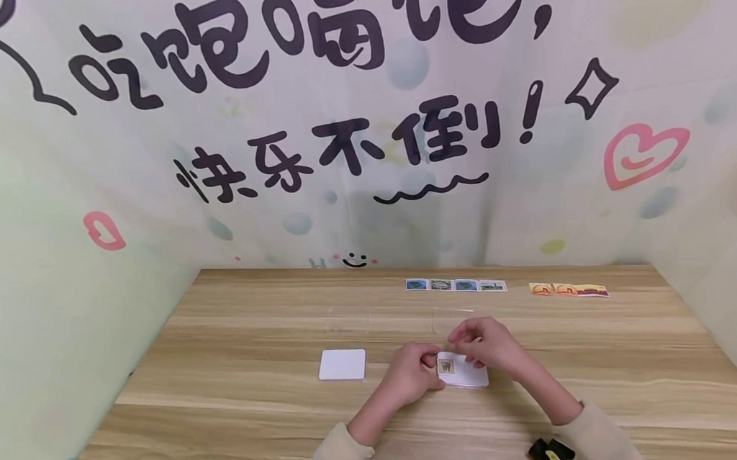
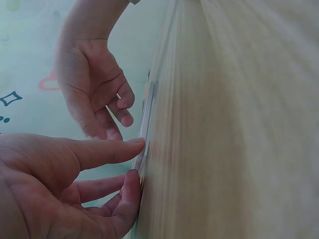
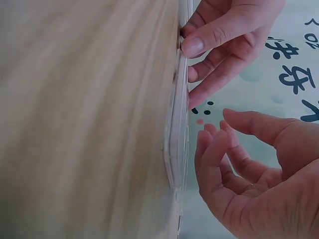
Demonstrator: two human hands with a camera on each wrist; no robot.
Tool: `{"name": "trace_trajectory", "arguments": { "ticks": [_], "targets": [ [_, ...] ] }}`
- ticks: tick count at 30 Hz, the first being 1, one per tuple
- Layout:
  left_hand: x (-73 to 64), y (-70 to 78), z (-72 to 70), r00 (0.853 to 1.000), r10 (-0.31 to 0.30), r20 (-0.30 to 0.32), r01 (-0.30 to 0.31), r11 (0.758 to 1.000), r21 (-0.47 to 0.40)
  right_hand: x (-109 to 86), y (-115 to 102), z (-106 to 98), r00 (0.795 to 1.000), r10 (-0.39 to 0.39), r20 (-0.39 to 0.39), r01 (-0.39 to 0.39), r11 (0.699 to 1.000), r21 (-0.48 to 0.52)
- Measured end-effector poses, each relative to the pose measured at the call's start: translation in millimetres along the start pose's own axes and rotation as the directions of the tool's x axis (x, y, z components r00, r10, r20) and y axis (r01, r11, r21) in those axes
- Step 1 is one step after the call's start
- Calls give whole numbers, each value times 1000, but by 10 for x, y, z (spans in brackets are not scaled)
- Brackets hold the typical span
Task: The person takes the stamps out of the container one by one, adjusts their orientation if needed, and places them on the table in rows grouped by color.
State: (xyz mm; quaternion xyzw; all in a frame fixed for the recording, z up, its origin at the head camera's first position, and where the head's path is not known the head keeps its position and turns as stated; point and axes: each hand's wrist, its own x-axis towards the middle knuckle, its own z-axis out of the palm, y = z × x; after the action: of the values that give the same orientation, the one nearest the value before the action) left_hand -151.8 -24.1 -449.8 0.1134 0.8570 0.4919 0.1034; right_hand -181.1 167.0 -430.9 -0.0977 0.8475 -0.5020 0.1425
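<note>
My left hand [image 1: 411, 375] holds a small stack of white cards [image 1: 471, 375] in a clear case by its left end. The thumb is at the near corner and the fingers are at the far one. A small stamp [image 1: 446, 366] with a dark picture lies on the top card, by the left fingertips. Over the right end of the stack hovers my right hand [image 1: 489, 345], its fingers loosely bent. In the right wrist view the right hand [image 3: 259, 169] is beside the case [image 3: 175, 129], with nothing visible between thumb and fingers.
To the left lies another stack of white cards [image 1: 342, 364]. Two clear plastic lids, one left [image 1: 347, 320] and one right [image 1: 452, 317], lie farther back. A row of bluish stamps [image 1: 455, 285] and a strip of orange ones [image 1: 568, 290] lie near the back edge of the wooden table [image 1: 227, 414].
</note>
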Motion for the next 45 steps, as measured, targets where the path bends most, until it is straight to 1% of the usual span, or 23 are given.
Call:
{"name": "trace_trajectory", "arguments": {
  "ticks": [7, 13, 17, 25, 34, 45],
  "targets": [
    [-2, 4, 4, 1000, -16, -1, 16, 1000, -22, -55, 14, 8, 1000, 15, 24, -15, 1000, -5],
    [2, 12, 6, 1000, -21, -3, 21, 1000, -19, -88, 10, 3, 997, -8, 81, 5, 999, 32],
    [-1, 19, 2, 999, -34, 0, 34, 999, -19, -86, 29, 16, 996, -13, 92, 10, 999, 36],
    [-5, 24, -4, 1000, -30, 4, 30, 999, -15, -79, 48, 54, 997, -13, 76, 13, 1000, -6],
    [5, 20, -12, 1000, -10, -3, 10, 1000, -16, -55, 78, 113, 1000, 11, 6, -11, 998, -56],
    [-2, 18, -9, 1000, -13, -5, 13, 1000, -26, -54, 99, 138, 1000, -11, -7, 10, 997, -81]
  ]
}}
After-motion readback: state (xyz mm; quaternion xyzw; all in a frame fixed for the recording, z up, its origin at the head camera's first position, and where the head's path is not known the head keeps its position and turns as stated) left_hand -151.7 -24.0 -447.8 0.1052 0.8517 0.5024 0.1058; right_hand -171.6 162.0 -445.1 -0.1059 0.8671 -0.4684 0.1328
